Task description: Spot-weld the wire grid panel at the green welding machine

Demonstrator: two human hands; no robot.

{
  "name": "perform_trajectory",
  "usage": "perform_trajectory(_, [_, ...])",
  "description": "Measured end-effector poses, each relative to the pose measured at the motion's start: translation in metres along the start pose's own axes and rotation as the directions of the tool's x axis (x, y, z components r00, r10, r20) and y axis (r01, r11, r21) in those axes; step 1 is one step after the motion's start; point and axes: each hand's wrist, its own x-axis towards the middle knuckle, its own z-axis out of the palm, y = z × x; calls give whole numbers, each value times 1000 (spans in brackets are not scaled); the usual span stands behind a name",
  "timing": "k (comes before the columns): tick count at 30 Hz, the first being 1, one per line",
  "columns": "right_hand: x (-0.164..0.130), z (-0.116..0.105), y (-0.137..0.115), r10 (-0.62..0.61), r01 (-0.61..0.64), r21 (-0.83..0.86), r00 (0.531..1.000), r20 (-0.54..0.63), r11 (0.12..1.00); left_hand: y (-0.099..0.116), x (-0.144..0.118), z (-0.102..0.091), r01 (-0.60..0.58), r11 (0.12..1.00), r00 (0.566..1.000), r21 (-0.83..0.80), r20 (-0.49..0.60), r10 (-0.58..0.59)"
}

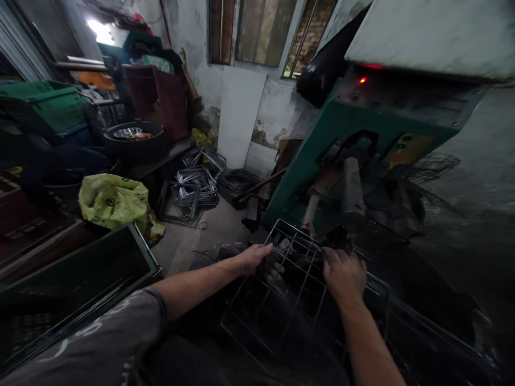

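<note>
My left hand (257,259) is curled around the left edge of a wire rack (306,289), fingers hooked over its outer rod. My right hand (343,274) lies knuckles-up on the rack's far middle, fingers bent down onto the wires; I cannot tell whether they close around one. The rack lies tilted directly in front of the green machine (322,155), its far rim nearly touching the machine's grey cylinder (352,185).

I can read no brand or lettering. On the machine's top a small red lamp (362,80) glows, and a yellow plate (406,150) sits on its front, its markings too blurred to read. The yellow bag (115,202), well left of the machine, carries dark round marks I cannot make out.

Left of the machine's base, bent metal frames (199,185) are piled on the floor. A dark green crate (80,279) stands nearer me, just left of my left forearm. Right of the machine hangs another wire basket (434,166).
</note>
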Motion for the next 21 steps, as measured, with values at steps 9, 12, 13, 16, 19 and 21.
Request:
perform_trajectory(9, [0,4,2,39,-41,11,990,133,999,-1,1,3,-22,1000,1000,-6,-20,21])
perform_trajectory(12, [1,6,4,48,-48,-4,991,128,999,0,5,4,-15,1000,1000,2,-17,15])
perform_trajectory(13, [3,7,5,55,-55,-9,989,137,998,1,6,4,-16,1000,1000,3,-15,16])
perform_trajectory(16, [9,8,9,67,-66,-13,980,185,998,3,11,6,-15,1000,1000,0,-13,15])
perform_trajectory(19, [14,10,13,59,-60,-2,976,208,998,5,15,6,-11,1000,1000,-13,-10,11])
perform_trajectory(21, [15,13,15,43,-47,18,979,197,999,6,17,6,-17,1000,1000,-19,-8,17])
